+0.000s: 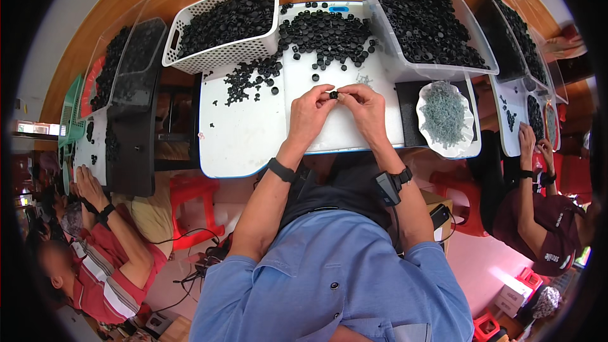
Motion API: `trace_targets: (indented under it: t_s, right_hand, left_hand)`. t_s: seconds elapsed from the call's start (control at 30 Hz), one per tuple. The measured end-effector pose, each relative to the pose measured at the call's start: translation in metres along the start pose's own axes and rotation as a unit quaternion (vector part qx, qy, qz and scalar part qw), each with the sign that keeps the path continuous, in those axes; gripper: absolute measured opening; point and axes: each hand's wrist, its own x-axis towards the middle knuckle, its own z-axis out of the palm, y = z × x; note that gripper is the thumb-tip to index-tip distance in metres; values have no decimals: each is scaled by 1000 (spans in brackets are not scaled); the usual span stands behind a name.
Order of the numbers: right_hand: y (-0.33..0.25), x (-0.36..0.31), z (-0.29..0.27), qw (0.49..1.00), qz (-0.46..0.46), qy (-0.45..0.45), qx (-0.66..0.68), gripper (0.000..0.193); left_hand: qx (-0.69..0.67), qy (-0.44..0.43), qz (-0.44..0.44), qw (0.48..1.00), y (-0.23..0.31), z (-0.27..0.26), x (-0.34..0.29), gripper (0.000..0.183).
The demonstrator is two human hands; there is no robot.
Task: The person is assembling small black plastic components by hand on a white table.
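Over the white tabletop [253, 142], my left hand [309, 113] and my right hand [365, 111] meet fingertip to fingertip. Between them they pinch a small round black cap [334, 95]; the fingers partly cover it. A heap of similar black caps [326, 35] spreads just beyond my hands. To the left lies a scatter of smaller black plastic pieces [239, 82]. Some tiny pale clear pieces [364, 80] lie just past my right hand. At the right, a white scalloped dish [470, 128] holds a mound of thin grey-green pieces [444, 113].
A white perforated basket [221, 58] and a translucent bin [437, 71], both full of black parts, stand at the back. A black mat [410, 111] lies beside the dish. Co-workers sit left [114, 259] and right [538, 215] at similar tables. Red stools [193, 206] stand below.
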Motion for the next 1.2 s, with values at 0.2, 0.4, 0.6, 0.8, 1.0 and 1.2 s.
trace_targets:
  t_s: [0.2,0.4,0.6,0.8,1.0,1.2]
  right_hand:
    - [-5,0,-2,999,-15,-3,-31,13]
    - [-2,-1,0,1000,11,-5,15,13]
    - [2,-1,1,999,-17,8,-30,12]
    - [-1,-3,5,996,-49,26,-71,11]
    - [-5,-5,8,987,-103,42,-117,10]
    - [-7,-6,8,982,-121,46,-141,9]
  left_hand:
    - [-19,1,22,1000,0,0,0,25]
    - [-16,-3,16,1000,2,0,0,25]
    - [-2,-1,18,1000,2,1,0,25]
    - [13,13,27,999,-3,3,-2,22]
    - [13,36,45,998,1,6,-4,19]
    - [11,51,59,997,-1,9,-5,19]
